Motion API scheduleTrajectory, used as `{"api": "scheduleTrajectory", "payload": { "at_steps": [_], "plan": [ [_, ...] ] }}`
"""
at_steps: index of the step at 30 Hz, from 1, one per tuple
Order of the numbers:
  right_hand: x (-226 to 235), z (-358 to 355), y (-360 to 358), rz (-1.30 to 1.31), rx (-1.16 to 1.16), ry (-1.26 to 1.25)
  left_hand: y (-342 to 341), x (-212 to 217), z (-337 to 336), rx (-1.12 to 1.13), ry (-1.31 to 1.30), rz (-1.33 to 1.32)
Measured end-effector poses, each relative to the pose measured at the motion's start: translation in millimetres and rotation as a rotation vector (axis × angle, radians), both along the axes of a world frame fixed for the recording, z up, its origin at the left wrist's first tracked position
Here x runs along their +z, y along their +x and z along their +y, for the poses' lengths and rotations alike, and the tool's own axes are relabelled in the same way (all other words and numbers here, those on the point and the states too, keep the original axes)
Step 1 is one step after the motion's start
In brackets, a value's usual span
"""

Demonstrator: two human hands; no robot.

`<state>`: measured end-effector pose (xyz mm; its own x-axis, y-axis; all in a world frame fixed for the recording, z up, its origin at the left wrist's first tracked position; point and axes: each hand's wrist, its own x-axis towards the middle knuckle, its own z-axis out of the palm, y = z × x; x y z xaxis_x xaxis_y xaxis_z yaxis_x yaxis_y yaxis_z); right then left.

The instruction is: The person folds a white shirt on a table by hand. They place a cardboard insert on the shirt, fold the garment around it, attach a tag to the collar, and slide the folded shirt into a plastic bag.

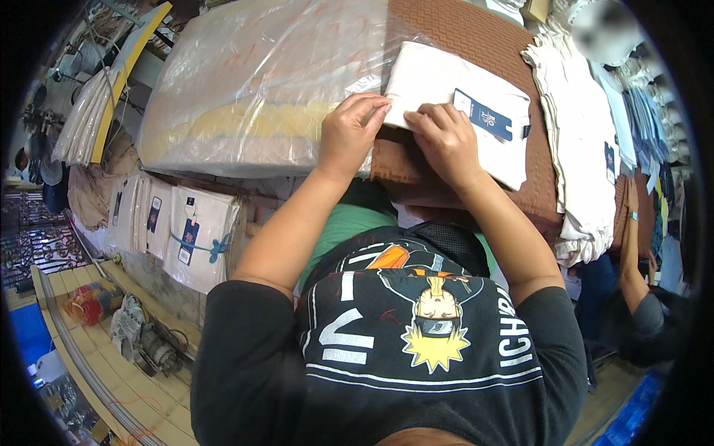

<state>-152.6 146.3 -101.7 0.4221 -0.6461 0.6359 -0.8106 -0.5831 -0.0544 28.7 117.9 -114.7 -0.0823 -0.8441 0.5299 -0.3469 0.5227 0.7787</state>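
A cluttered garment workroom with a wooden plank floor [149,379] and a work surface [476,44] covered in brown textured fabric, beside a large bundle wrapped in clear plastic [253,82]. On the surface lies a folded cream-white garment [454,82], flat and rectangular, bearing a dark blue hang tag [483,115]; the left hand [349,134] and right hand [446,141] rest at its near edge, fingers curled and pressed down on the cloth, pinching the fold. Further folded white garments [587,141] are stacked to the right, and tagged packs [197,238] lean at lower left.
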Motion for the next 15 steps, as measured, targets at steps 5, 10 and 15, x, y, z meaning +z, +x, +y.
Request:
{"api": "scheduleTrajectory", "payload": {
  "at_steps": [5,10,15],
  "plan": [
    [-2.1,-25.2,14.3,-0.076,-0.087,-0.069,-7.1,6.2,0.0,0.100,-0.179,-0.090],
    [-7.6,-36.1,22.5,-0.143,-0.133,-0.072,-6.9,3.6,-0.1,0.131,-0.278,-0.179],
    [-3.6,-28.8,21.3,-0.139,-0.170,-0.026,-6.5,11.4,-2.8,0.152,-0.264,-0.162]
  ]
}}
